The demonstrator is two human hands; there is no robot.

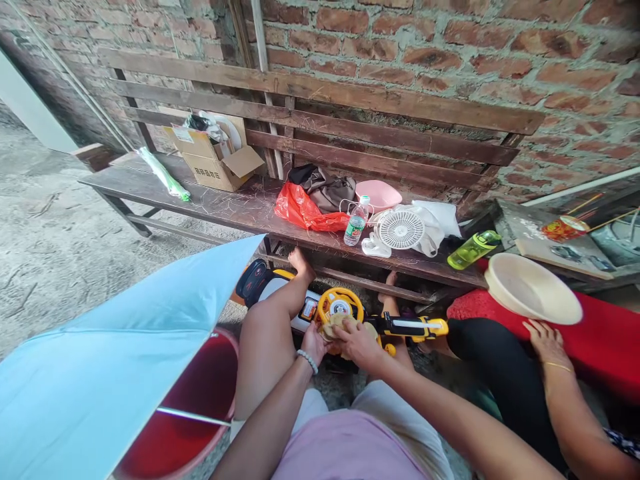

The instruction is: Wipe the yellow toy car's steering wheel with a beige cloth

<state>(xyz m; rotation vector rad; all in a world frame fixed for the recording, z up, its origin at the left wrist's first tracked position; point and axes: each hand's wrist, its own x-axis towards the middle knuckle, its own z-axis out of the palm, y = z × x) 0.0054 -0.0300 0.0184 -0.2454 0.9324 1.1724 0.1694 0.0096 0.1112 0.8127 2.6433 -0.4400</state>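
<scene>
Pale tan, flat rounded pieces [334,325] are bunched between my two hands; their exact kind is too small to make out. My left hand [314,343], below a beaded bracelet, grips them from the left. Over their right side my right hand [356,339] is closed, fingers bent onto the top. Just beyond the hands is the yellow steering wheel [345,298] of a ride-on toy car. The toy's yellow-and-black arm [415,325] extends to the right. What lies beneath my fingers is hidden.
Ahead runs a wooden bench [225,208] bearing a cardboard box [213,163], red bag [307,212], water bottle [355,223] and white fan [401,230]. A blue umbrella [125,340] partly covers a red tub [200,393] at left. Another person's hand [549,343] touches a cream basin [530,287].
</scene>
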